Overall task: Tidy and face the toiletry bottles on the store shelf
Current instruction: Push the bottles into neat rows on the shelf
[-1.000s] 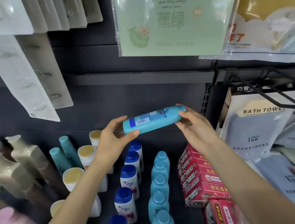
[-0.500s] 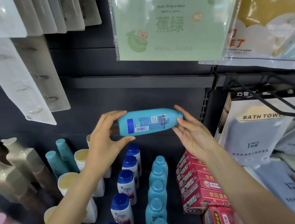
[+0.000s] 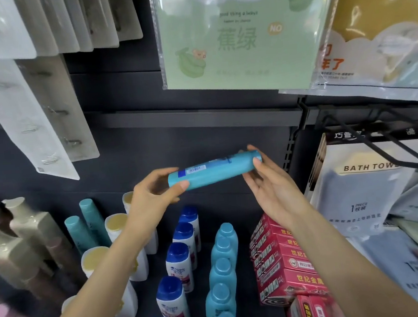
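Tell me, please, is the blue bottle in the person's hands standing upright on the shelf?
No, the blue bottle lies sideways in the air, held between the left hand and the right hand.

Two hands: left hand (image 3: 153, 201), right hand (image 3: 271, 190). One held teal bottle (image 3: 214, 170). Below it: five teal-capped bottles (image 3: 220, 268), five blue-capped white bottles (image 3: 179, 262), two slim teal tubes (image 3: 85, 227).
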`<state>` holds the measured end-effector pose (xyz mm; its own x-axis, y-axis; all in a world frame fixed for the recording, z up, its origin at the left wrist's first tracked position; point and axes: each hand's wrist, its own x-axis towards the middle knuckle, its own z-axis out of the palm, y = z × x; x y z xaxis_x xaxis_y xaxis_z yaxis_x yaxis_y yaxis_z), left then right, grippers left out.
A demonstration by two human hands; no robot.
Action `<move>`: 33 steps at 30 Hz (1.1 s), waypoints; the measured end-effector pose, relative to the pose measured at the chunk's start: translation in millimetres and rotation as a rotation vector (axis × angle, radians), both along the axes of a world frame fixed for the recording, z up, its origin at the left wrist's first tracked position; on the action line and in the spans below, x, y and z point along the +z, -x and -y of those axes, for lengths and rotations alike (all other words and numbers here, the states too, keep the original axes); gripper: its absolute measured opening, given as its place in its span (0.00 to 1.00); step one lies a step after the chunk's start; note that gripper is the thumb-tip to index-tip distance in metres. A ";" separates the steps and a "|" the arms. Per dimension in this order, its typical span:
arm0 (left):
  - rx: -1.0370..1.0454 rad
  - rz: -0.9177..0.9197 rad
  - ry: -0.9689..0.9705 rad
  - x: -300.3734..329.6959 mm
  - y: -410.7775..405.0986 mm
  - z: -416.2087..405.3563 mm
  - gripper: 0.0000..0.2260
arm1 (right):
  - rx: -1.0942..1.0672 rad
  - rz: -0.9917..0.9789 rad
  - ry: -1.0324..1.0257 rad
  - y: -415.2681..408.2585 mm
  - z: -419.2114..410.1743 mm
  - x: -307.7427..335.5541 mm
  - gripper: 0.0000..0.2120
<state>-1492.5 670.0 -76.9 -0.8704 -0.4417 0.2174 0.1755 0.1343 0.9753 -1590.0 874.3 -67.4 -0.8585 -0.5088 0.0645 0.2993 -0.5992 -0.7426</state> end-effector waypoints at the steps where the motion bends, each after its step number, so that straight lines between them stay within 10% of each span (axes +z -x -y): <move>1: -0.010 0.069 -0.088 -0.8 1.5 -0.3 0.18 | 0.009 -0.018 0.007 -0.9 0.6 0.1 0.19; 9: -0.077 0.614 -0.136 -10.3 10.2 -2.5 0.28 | -0.103 -0.213 -0.264 -6.0 5.3 2.0 0.07; 22: -0.093 0.517 -0.036 -29.3 20.3 -4.3 0.13 | -0.309 -0.432 -0.530 -3.4 14.4 3.3 0.11; 33: -0.102 0.473 1.009 -87.6 36.7 31.6 0.22 | -0.317 -0.749 -0.918 25.2 22.6 -33.0 0.14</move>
<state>-1529.2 638.4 -164.5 -0.9823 -0.1720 0.0736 -0.1291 0.9079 0.3987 -1615.2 851.7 -100.4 -0.8574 -0.4007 0.3228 -0.4468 0.2683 -0.8535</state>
